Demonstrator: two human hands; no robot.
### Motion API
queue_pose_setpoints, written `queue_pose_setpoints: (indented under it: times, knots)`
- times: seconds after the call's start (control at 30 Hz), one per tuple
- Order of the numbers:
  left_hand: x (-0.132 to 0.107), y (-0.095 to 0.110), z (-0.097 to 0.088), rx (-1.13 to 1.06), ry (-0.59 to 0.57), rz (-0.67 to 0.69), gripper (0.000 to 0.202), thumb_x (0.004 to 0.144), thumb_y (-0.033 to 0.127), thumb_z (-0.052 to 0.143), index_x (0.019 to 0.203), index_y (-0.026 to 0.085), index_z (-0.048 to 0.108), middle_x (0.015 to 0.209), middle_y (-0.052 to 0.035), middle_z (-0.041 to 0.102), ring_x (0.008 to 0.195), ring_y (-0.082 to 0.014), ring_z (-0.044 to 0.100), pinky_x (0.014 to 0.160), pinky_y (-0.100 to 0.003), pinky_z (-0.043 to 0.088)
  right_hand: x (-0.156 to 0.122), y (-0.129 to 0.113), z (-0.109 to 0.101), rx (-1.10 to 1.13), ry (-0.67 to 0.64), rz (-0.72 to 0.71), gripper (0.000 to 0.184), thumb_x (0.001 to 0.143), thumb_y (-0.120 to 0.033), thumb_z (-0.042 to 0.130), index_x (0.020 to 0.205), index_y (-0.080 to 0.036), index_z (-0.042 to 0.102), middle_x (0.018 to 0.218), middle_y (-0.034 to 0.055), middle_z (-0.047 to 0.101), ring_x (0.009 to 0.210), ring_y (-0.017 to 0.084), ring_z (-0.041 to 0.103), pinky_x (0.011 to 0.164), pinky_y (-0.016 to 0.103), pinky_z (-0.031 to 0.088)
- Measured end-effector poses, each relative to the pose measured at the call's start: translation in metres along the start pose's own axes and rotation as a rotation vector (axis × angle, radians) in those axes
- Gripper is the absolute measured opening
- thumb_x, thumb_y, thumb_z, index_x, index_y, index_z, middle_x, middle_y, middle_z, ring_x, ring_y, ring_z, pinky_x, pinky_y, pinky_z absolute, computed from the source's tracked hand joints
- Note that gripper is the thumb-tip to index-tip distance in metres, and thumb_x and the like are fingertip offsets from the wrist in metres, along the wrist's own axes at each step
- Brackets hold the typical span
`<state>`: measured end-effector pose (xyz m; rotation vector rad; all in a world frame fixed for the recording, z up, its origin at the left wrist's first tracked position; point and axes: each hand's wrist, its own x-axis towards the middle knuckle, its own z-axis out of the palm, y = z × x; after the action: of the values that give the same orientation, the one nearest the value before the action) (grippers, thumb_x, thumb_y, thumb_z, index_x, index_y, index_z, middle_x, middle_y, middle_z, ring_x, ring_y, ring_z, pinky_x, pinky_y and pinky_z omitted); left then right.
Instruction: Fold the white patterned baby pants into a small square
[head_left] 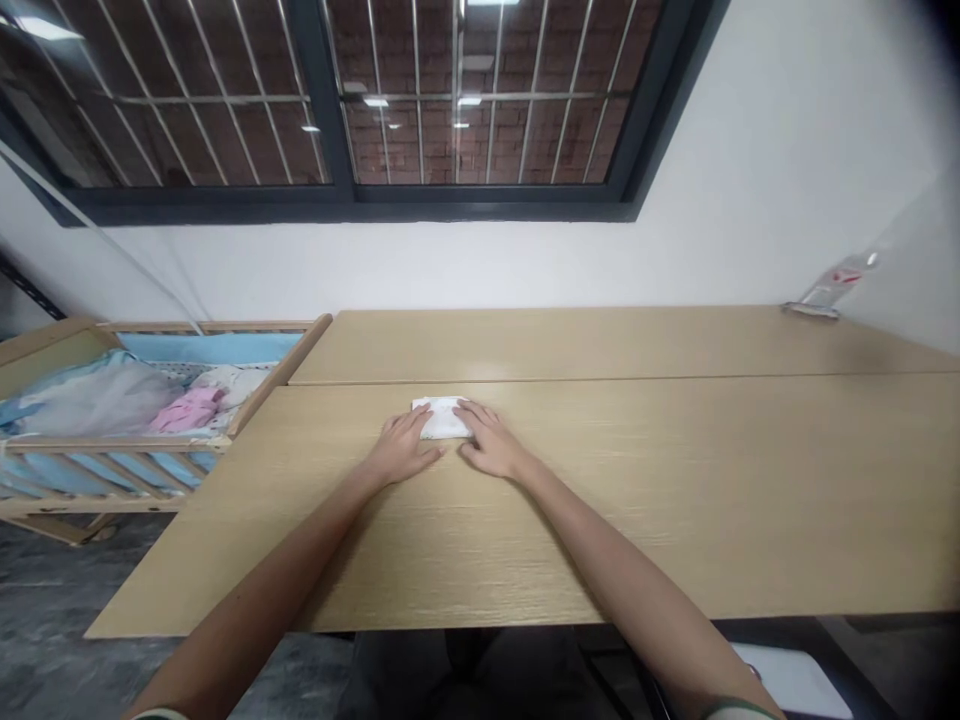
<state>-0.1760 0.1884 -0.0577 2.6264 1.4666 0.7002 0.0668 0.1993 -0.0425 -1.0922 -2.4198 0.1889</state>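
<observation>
A small white folded cloth or paper packet [442, 418] lies flat on the wooden table [675, 480]; its exact kind is too small to tell. My left hand [405, 447] rests at its left side, fingertips on its edge and thumb stretched inward over the wood. On the other side, my right hand [491, 440] lies with its fingertips on the packet's right edge, thumb pointing left. Both hands have their fingers stretched out flat, and neither grips the packet.
At the left stands a wooden crib [165, 445] with blue lining, holding a pink cloth [189, 408] and pale bedding. A clear plastic bottle [836, 285] is at the table's far right corner. Behind are a white wall [480, 265] and a barred window [480, 205].
</observation>
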Motion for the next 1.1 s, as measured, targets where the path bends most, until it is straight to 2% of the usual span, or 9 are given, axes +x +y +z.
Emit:
queue_pose_setpoints:
  times: [0.13,0.27,0.37,0.5,0.6,0.73,0.83,0.93,1.1]
  knots:
    - [0.009,0.002,-0.003,-0.083,0.107,-0.012,0.055,0.092,0.052,0.061,0.135,0.019,0.055,0.144,-0.0165,0.057,0.133,-0.0329,0.052,0.111,-0.051,0.035,0.006,-0.001,0.004,-0.013,0.135,-0.067,0.04,0.089,-0.015,0.05,0.128,-0.016,0.062,0.132,0.0157,0.063,0.126,0.03,0.054,0.111,0.049,0.039]
    - [0.006,0.011,-0.018,-0.141,0.151,-0.016,0.032,0.1,0.042,0.047,0.117,0.02,0.063,0.118,-0.0118,0.069,0.115,-0.0277,0.06,0.104,-0.045,0.042,0.008,-0.013,-0.007,0.133,0.303,0.001,0.027,0.094,-0.026,0.054,0.119,-0.019,0.062,0.111,0.0129,0.069,0.108,0.03,0.061,0.1,0.049,0.046]
    - [0.002,0.023,-0.032,-0.229,0.163,-0.027,0.033,0.103,0.041,0.039,0.111,0.02,0.062,0.106,-0.0085,0.069,0.103,-0.0226,0.063,0.093,-0.036,0.048,0.007,-0.022,-0.02,0.424,0.397,0.155,0.036,0.094,-0.037,0.06,0.127,-0.022,0.054,0.11,0.0097,0.067,0.101,0.026,0.063,0.09,0.044,0.052]
    - [-0.001,0.035,-0.042,-0.617,0.139,-0.197,0.039,0.099,0.052,0.046,0.104,0.018,0.063,0.096,-0.0064,0.07,0.089,-0.0213,0.065,0.08,-0.032,0.05,0.003,-0.026,-0.032,0.826,0.256,0.188,0.065,0.088,-0.043,0.071,0.141,-0.025,0.039,0.115,0.0087,0.063,0.1,0.023,0.065,0.084,0.039,0.056]
    - [-0.001,0.038,-0.043,-0.943,0.063,-0.372,0.05,0.091,0.063,0.057,0.104,0.014,0.064,0.097,-0.0089,0.072,0.086,-0.0222,0.067,0.074,-0.031,0.05,0.003,-0.023,-0.034,1.0,0.176,0.211,0.075,0.079,-0.042,0.081,0.139,-0.026,0.04,0.122,0.0095,0.063,0.106,0.024,0.065,0.09,0.041,0.055]
    - [-0.002,0.043,-0.041,-1.13,-0.036,-0.461,0.065,0.079,0.067,0.07,0.112,0.013,0.061,0.102,-0.0126,0.075,0.086,-0.0233,0.07,0.071,-0.031,0.052,0.006,-0.016,-0.032,1.118,0.271,0.447,0.073,0.072,-0.045,0.085,0.129,-0.026,0.044,0.105,0.0064,0.072,0.095,0.024,0.07,0.086,0.042,0.057]
    - [-0.008,0.047,-0.041,-1.098,-0.072,-0.463,0.079,0.078,0.062,0.074,0.135,0.014,0.046,0.103,-0.0119,0.075,0.082,-0.0227,0.071,0.067,-0.031,0.052,0.006,-0.009,-0.026,1.086,0.291,0.534,0.067,0.069,-0.049,0.086,0.12,-0.024,0.05,0.092,0.004,0.073,0.081,0.022,0.07,0.077,0.039,0.057]
    - [-0.015,0.05,-0.039,-0.981,-0.151,-0.378,0.086,0.082,0.054,0.072,0.147,0.016,0.031,0.114,-0.0131,0.072,0.09,-0.0246,0.071,0.073,-0.035,0.055,0.005,-0.001,-0.014,0.957,0.294,0.521,0.056,0.07,-0.052,0.084,0.108,-0.021,0.058,0.087,0.0035,0.071,0.074,0.019,0.068,0.071,0.035,0.056]
    - [-0.024,0.057,-0.036,-0.433,-0.269,-0.313,0.075,0.088,0.048,0.061,0.151,0.021,0.031,0.118,-0.0124,0.069,0.097,-0.029,0.071,0.081,-0.039,0.053,0.006,0.011,0.011,0.777,0.282,0.462,0.043,0.077,-0.051,0.077,0.103,-0.02,0.062,0.093,0.0064,0.071,0.078,0.019,0.068,0.07,0.034,0.056]
